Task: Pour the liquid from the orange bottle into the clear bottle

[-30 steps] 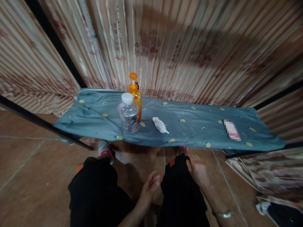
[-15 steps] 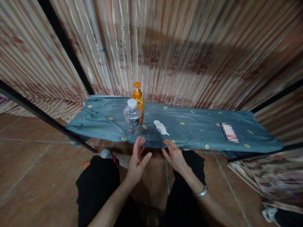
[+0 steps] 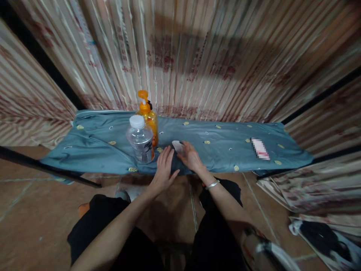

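Head view: clear bottle taken as landmark, stood upright on the cloth-covered table. Orange pump bottle seen just behind it, partly hidden by it. Crumpled white item located right of the clear bottle, partly covered by the right hand, fingers curved over it; whether gripped or only touched can't be told. Left hand held open just right of the clear bottle, fingers extended, nothing grasped. Pixelated pink-and-white item laid well right of the clear bottle. Patterned curtain hung behind it.
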The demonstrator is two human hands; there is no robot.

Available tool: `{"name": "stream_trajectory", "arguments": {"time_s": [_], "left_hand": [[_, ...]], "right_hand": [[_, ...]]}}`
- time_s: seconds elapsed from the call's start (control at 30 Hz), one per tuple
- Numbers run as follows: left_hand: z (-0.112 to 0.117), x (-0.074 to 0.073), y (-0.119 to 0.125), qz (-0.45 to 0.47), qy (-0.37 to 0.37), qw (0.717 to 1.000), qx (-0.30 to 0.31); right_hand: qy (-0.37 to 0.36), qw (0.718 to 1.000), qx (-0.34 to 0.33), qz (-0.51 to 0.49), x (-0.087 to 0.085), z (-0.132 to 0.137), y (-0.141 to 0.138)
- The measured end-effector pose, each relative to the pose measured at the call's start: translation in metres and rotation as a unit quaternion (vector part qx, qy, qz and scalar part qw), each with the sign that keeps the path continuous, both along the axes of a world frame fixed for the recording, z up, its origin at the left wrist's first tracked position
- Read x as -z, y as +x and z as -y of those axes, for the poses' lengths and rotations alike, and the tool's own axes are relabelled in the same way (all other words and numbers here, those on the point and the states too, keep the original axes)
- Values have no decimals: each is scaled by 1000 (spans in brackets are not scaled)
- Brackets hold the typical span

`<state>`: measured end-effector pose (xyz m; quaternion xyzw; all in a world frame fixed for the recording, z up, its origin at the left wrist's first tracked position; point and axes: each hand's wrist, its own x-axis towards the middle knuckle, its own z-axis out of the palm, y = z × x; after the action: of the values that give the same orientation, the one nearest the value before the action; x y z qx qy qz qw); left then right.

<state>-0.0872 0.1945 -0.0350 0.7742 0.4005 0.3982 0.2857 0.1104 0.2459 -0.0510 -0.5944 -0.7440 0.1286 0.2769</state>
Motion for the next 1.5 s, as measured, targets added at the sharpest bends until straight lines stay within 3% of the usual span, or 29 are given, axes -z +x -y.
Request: {"name": "stream_trajectory", "arguments": {"time_s": [0.17,0.3,0.43,0.57,0.7,0.87,1.03,1.27,1.43,1.5], "left_hand": [[-21,39,-6,30,-20,999,-22],[-39,57,-1,14,-19,1000,-13],[-54,69,9,34,-52,998,-2],[-61,69,13,79,-96,992,-5],[-64,61,11,144,-160,976,-26],[-75,55,6,238,-256,934,-77],[-85,51,2,297,-314,899,-64],[-86,43,1,299,-334,893,-28],[-85,51,7,277,-304,911,-32],[-80,53,7,260,-277,924,-35]], "right_hand": [[-9,994,55,-91,25,-3,5],[-50,989,106,-89,24,-20,1],[-82,985,90,-123,18,-29,-3],[-103,973,74,-191,11,-29,-5],[-124,944,65,-299,1,-41,-5],[-155,914,41,-372,-5,-53,-11],[-184,869,7,-459,-7,-36,-16],[-96,907,131,-388,-4,-37,21],[-79,932,195,-296,2,-37,52],[-55,952,212,-213,3,-32,55]]}}
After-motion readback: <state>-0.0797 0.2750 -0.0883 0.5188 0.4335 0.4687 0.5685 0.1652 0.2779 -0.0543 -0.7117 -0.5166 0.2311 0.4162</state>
